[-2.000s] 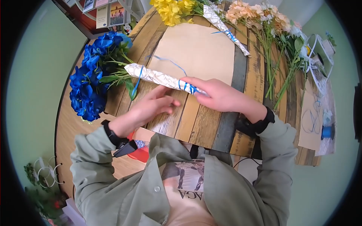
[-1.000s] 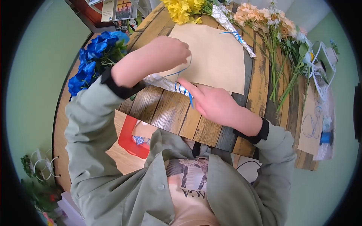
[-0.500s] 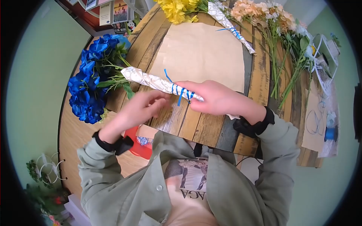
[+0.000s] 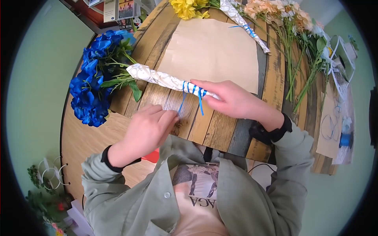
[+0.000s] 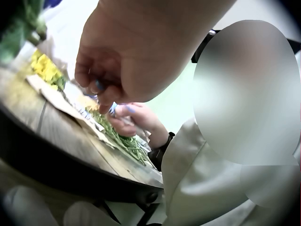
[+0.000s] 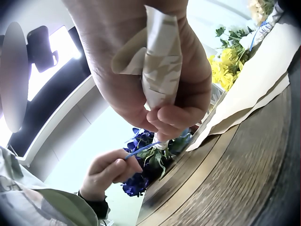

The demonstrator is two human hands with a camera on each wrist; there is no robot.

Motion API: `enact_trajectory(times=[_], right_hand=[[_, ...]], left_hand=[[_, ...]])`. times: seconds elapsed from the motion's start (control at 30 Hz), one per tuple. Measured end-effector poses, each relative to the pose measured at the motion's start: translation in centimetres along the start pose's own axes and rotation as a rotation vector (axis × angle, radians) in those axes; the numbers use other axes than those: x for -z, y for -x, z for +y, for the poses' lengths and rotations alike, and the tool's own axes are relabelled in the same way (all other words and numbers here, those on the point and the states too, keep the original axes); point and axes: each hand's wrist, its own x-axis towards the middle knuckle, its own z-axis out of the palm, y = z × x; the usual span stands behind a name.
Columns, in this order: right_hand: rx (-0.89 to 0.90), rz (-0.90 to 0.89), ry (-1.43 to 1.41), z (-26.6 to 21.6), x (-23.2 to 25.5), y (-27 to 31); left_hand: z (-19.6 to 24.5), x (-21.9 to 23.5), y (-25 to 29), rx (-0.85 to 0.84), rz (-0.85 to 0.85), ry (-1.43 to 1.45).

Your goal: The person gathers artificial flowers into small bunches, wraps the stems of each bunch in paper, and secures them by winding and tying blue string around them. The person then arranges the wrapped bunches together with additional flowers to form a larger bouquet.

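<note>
A bunch of blue flowers [image 4: 92, 78] has its stems wrapped in white patterned paper [image 4: 157, 77], with blue ribbon [image 4: 189, 87] wound round the lower part. The right hand [image 4: 236, 98] grips the wrapped stems beside the ribbon turns; in the right wrist view the right hand [image 6: 188, 84] has its fingers curled round the paper [image 6: 162, 70]. Below the wrap, the left hand [image 4: 147, 128] pinches a ribbon end, which runs taut up to the wrap. The right wrist view shows the ribbon [image 6: 141, 149] stretched from the left hand [image 6: 110, 172]. Another ribbon end hangs near the right fingers.
Brown paper [image 4: 212, 55] lies behind the wrap on the wooden table [image 4: 216, 129]. Yellow flowers [image 4: 187, 8], another white wrap [image 4: 244, 24] and peach flowers [image 4: 279, 11] lie at the back. Loose green stems, a white rack and a blue ribbon spool [image 4: 346, 140] are at the right.
The left hand swung over the wrap, came back to the near side and now draws a ribbon end down towards the body. The right hand keeps its grip on the stems.
</note>
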Motion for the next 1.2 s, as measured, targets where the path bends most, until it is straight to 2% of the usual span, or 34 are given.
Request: enact_trajectory(times=[0.03, 0.07, 0.1, 0.13, 0.17, 0.23, 0.3, 0.33, 0.37, 0.4, 0.47, 0.5, 0.57, 0.67, 0.7, 0.77, 0.83, 0.87, 0.9, 0.93, 0.97, 1.03, 1.07, 1.1, 1.13, 1.17, 1.2], right_hand=[[0.011, 0.025, 0.081, 0.0, -0.1, 0.1], [0.023, 0.05, 0.164, 0.0, -0.2, 0.2], [0.024, 0.049, 0.162, 0.3, -0.4, 0.2], [0.077, 0.121, 0.186, 0.9, -0.9, 0.2], [0.131, 0.192, 0.21, 1.4, -1.4, 0.2], [0.119, 0.205, 0.293, 1.9, -1.9, 0.2], [0.106, 0.212, 0.382, 1.9, -2.4, 0.3], [0.012, 0.174, 0.33, 1.6, -2.6, 0.2], [-0.081, 0.135, 0.281, 1.1, -2.8, 0.1], [-0.074, 0.129, 0.294, 0.7, -3.0, 0.2], [0.124, 0.241, 0.82, -0.3, -3.6, 0.8], [0.13, 0.236, 0.837, -0.6, -3.8, 0.9], [0.264, 0.427, 1.069, -0.7, -4.1, 1.0], [0.284, 0.42, 1.134, -0.7, -4.5, 1.3], [0.276, 0.417, 1.141, -0.7, -4.7, 1.4], [0.272, 0.394, 1.107, -1.0, -4.4, 1.5], [0.236, 0.305, 0.769, -0.6, -3.8, 1.3], [0.235, 0.302, 0.76, -0.6, -3.4, 1.3], [0.202, 0.289, 0.61, -0.8, -2.7, 1.2], [0.169, 0.277, 0.46, -0.7, -2.2, 1.1], [0.169, 0.282, 0.453, -0.2, -1.9, 0.9], [0.248, 0.304, 0.274, 0.8, -1.6, 0.6], [0.242, 0.318, 0.266, 0.9, -1.5, 0.6], [0.217, 0.289, 0.136, 1.0, -1.4, 0.6], [0.194, 0.258, 0.007, 1.0, -1.3, 0.5], [0.188, 0.261, -0.001, 1.1, -1.2, 0.5], [0.122, 0.208, -0.102, 1.0, -1.1, 0.4]], left_hand=[[0.7, 1.6, -0.1, -0.121, -0.021, -0.263], [1.6, 2.9, -0.2, -0.121, -0.024, -0.263], [2.6, 4.2, -0.3, -0.172, -0.024, -0.372], [3.3, 5.2, -0.4, -0.223, -0.024, -0.481], [3.9, 6.1, -0.7, -0.221, -0.025, -0.482], [4.8, 7.3, -1.5, -0.408, 0.033, -0.359], [4.8, 7.3, -4.1, -0.402, 0.056, -0.263], [4.5, 7.1, -5.9, -0.396, 0.081, -0.169], [3.9, 6.6, -8.2, -0.334, 0.098, 0.051], [3.1, 5.7, -10.8, -0.256, 0.089, 0.215], [1.9, 4.3, -16.0, -0.007, -0.169, 0.559], [1.0, 3.0, -18.2, 0.075, -0.257, 0.605], [-1.3, -0.9, -21.4, 0.199, -0.446, 0.639], [-2.9, -4.6, -22.3, 0.333, -0.762, 0.615], [-3.0, -5.0, -22.3, 0.332, -0.755, 0.616], [-2.6, -4.8, -22.0, 0.343, -0.743, 0.701], [-2.2, -3.8, -21.5, 0.312, -0.731, 0.751], [-1.4, -2.6, -20.7, 0.27, -0.538, 0.619], [-0.8, -1.5, -19.7, 0.225, -0.344, 0.483], [-0.8, -1.0, -18.3, 0.113, -0.123, 0.265], [-0.8, -0.3, -16.4, -0.002, 0.093, 0.044], [1.3, 4.2, -12.5, 0.269, -0.244, 0.113], [1.1, 4.6, -10.5, 0.409, -0.433, 0.288], [0.9, 4.7, -8.7, 0.552, -0.62, 0.462], [0.2, 3.5, -6.8, 0.537, -0.598, 0.558], [-0.6, 1.4, -5.0, 0.526, -0.574, 0.66], [-0.6, -0.3, -3.8, 0.58, -0.43, 0.89]])
